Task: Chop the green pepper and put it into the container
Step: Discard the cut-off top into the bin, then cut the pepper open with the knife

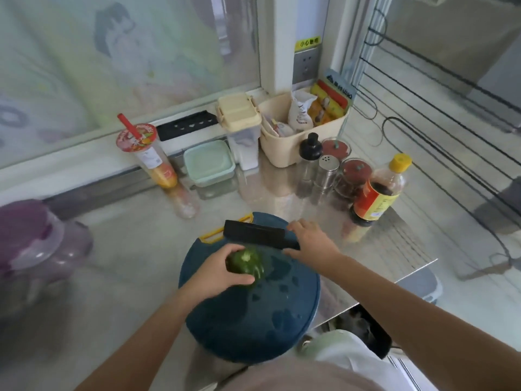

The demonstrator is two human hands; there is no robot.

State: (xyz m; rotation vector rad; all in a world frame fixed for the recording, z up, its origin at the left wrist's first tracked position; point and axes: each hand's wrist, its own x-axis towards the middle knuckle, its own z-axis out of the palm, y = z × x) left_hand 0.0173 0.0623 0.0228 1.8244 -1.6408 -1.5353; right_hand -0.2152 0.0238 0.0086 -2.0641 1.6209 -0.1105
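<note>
A whole green pepper (246, 263) lies on the round blue cutting board (253, 314), stem end up. My left hand (217, 270) grips it from the left, thumb under and fingers over it. A black cleaver (258, 234) is at the board's far edge, blade pointing left. My right hand (311, 242) grips its handle, which the hand hides. A pale green container (208, 163) with its lid on stands at the back of the counter, beyond the board.
A drink cup with a red straw (146, 153) stands left of the green container. A cream basket (298, 131), oil bottle, shaker, jars and a sauce bottle (376, 190) crowd the right rear. A purple-lidded jar (33, 244) sits far left. The counter's edge runs close on the right.
</note>
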